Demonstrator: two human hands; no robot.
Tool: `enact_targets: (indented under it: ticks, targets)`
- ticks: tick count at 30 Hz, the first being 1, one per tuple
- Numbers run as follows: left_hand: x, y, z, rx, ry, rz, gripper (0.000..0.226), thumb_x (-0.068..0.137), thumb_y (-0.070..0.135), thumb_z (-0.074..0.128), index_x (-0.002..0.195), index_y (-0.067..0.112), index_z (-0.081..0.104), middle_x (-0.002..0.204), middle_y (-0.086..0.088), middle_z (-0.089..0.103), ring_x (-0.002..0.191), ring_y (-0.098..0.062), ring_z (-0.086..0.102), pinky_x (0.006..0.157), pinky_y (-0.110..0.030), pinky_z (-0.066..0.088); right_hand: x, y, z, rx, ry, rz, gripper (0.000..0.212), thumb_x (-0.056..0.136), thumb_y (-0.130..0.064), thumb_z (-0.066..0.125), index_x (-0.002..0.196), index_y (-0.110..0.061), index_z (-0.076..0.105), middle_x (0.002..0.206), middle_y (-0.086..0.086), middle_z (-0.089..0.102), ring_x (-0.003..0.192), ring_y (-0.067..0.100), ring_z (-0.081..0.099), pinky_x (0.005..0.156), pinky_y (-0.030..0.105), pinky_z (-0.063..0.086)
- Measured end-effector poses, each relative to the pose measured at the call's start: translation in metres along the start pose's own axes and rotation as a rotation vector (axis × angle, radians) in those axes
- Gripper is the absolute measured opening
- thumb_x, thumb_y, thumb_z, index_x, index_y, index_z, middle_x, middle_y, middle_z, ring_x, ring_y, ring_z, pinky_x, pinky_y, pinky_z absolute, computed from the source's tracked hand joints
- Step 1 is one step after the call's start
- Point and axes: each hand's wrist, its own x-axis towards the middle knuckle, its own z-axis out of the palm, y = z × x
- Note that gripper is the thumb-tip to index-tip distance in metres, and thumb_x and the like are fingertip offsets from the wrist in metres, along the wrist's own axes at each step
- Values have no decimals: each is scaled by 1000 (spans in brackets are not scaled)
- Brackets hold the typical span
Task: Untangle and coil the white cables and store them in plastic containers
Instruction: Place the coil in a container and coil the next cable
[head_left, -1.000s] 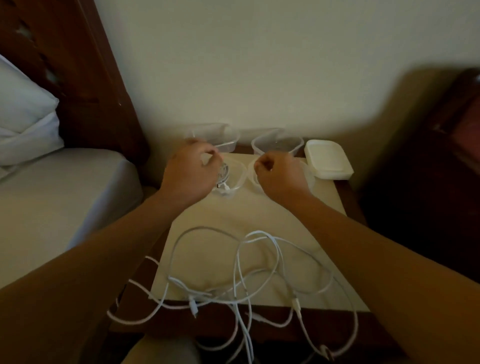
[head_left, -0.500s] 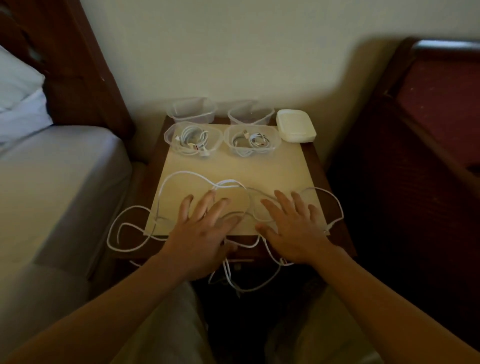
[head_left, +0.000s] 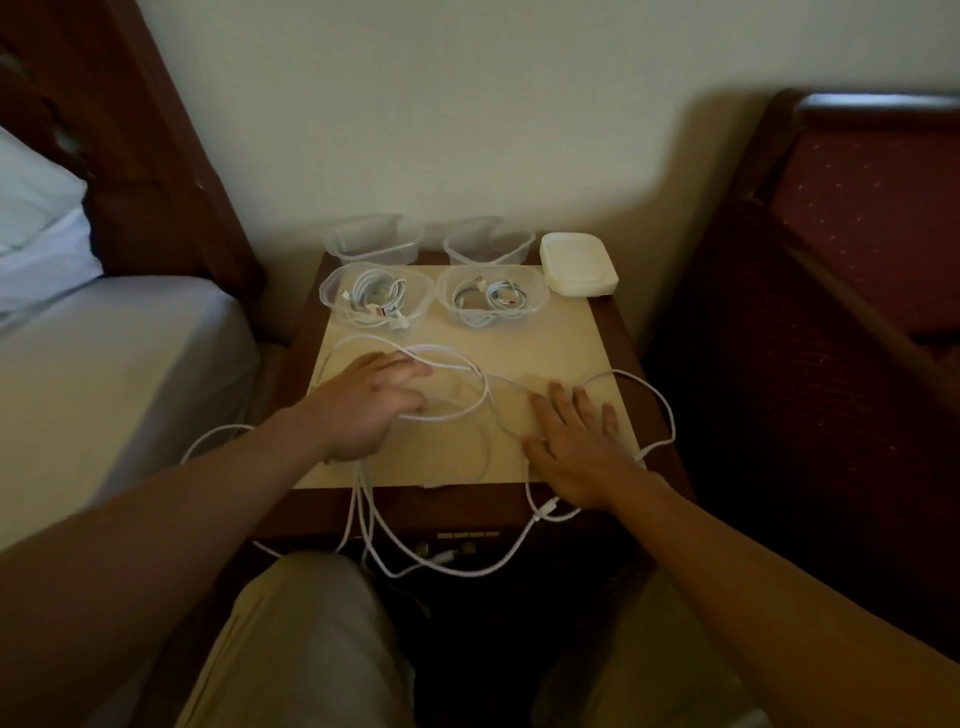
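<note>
We see the loose white cables (head_left: 470, 387) spread in a tangle across the cream mat (head_left: 566, 338), lying between and around both hands. Their spread runs mainly left to right across the mat, with loops hanging off its near edge down the front of the nightstand (head_left: 631, 332); one loop trails off to the left of the left forearm, another bulges out past the right hand. How many separate cables make up the tangle we cannot tell.

The left hand (head_left: 363, 402) lies over the left part of the tangle, fingers extended and pointing right toward the big loop, touching the strands; we do not see it curled round any of them. The right hand (head_left: 582, 441) rests flat, palm down, fingers straight and spread, pointing away from us, with cable running beside and under it.

Beyond the fingertips we count four clear plastic containers in two rows. The near left container (head_left: 332, 288) holds one coiled cable (head_left: 374, 299), with a plug hanging over its near rim. The near right container (head_left: 540, 299) holds another coil (head_left: 493, 300). Behind them, against the wall, stand the far left container (head_left: 371, 241) and the far right container (head_left: 488, 244). Beyond the right hand sits one stack of white lids (head_left: 576, 265).
</note>
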Motion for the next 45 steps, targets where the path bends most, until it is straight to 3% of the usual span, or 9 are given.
enact_targets:
  ticks: [5,10,19,24,28,31,34,38,45]
  targets:
    - [20,-2,6,60,329,38,34,77,-8,68,101,15,77,130,-9,64,123,-33,56,99,-51,47,18,-5,6,170,189,123,69,104,-61,20,162,-24,11,172,2,-5,157,24,-11,124,52,-7]
    - [21,36,6,6,661,-55,20,74,4,67,88,16,74,102,1,63,95,-26,56,78,-40,36,11,1,12,500,516,127,60,103,-56,40,152,-22,42,167,-1,28,156,15,16,127,46,12]
    - [-2,87,0,-251,582,105,23,79,12,57,91,18,76,109,6,67,102,-20,61,88,-37,41,-1,0,14,712,674,112,58,95,-57,42,133,-17,57,157,5,42,146,21,38,117,48,36]
    - [-41,99,-1,-351,625,-204,24,82,19,57,97,17,76,107,4,64,94,-21,61,82,-42,51,-15,-5,15,711,754,71,44,95,-48,41,120,-20,64,153,1,45,142,19,38,117,56,30]
    - [-66,112,-6,-420,363,-665,30,94,43,63,116,24,62,104,2,57,88,-19,59,76,-37,52,-31,-22,22,681,797,6,32,94,-40,47,118,-24,62,152,-1,43,142,17,33,114,63,28]
    - [-72,120,-5,-688,205,-759,34,96,42,65,123,22,57,103,5,63,83,-9,61,69,-26,51,-49,-51,26,659,843,-126,25,93,-26,53,117,-25,60,150,-1,45,139,18,38,112,54,33]
    - [-73,128,-4,-802,312,-754,33,98,32,64,127,16,62,115,2,66,94,-10,62,79,-25,53,-63,-83,15,728,674,-256,15,95,-19,56,105,-21,68,117,-5,67,108,9,61,92,38,52]
    - [-75,137,-7,-996,459,-687,33,97,34,68,126,19,67,113,6,70,103,-9,66,93,-31,55,-71,-111,-8,895,222,16,40,102,-43,49,95,-11,72,91,5,74,88,22,68,83,43,54]
    - [-87,131,-1,-1227,421,-364,34,95,7,68,111,37,72,103,25,75,105,5,68,93,-15,53,-55,-123,-26,1008,113,193,37,94,-31,66,73,-2,65,65,9,62,57,21,56,56,30,45]
